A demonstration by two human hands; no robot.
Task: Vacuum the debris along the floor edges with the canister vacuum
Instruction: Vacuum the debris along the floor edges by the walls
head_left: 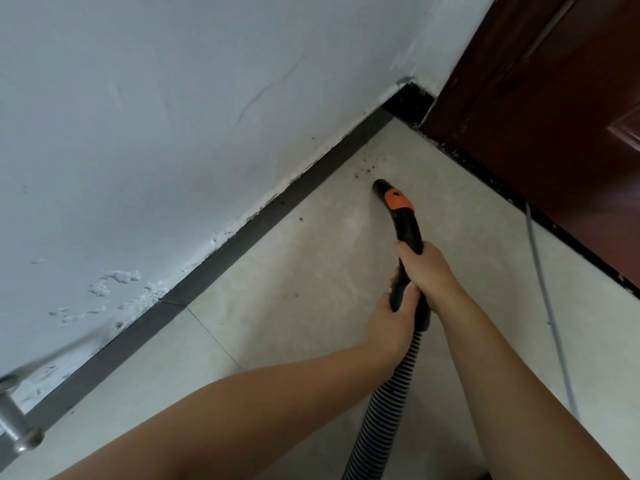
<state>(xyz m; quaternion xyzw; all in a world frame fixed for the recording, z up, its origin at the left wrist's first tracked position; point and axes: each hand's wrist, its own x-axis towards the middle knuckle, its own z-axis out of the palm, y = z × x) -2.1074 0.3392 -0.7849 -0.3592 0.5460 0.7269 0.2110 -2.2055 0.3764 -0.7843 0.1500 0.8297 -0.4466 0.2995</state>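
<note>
Ribbed black hose (pixel 388 403) runs up between both forearms to a curved black wand (pixel 408 237) with an orange collar. Right hand (pixel 427 268) and left hand (pixel 393 318) both wrap round the wand. Its open nozzle (pixel 379 187) sits on pale glossy tile (pixel 277 271), just short of dark crumbs (pixel 363 169) near the grey skirting (pixel 277 216), the chipped white wall (pixel 173 133) and the brown door (pixel 554 98). A grey cable (pixel 547 306) trails beside the door.

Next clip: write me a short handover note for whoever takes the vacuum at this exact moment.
Left hand and right hand both grip the black vacuum handle.
Nozzle sits low over the floor tile, pointing into the corner.
Dark debris lies just ahead of it; more lines the door threshold. A speck sits near the baseboard.
Left: corner, threshold, baseboard specks. Canister out of view.
</note>
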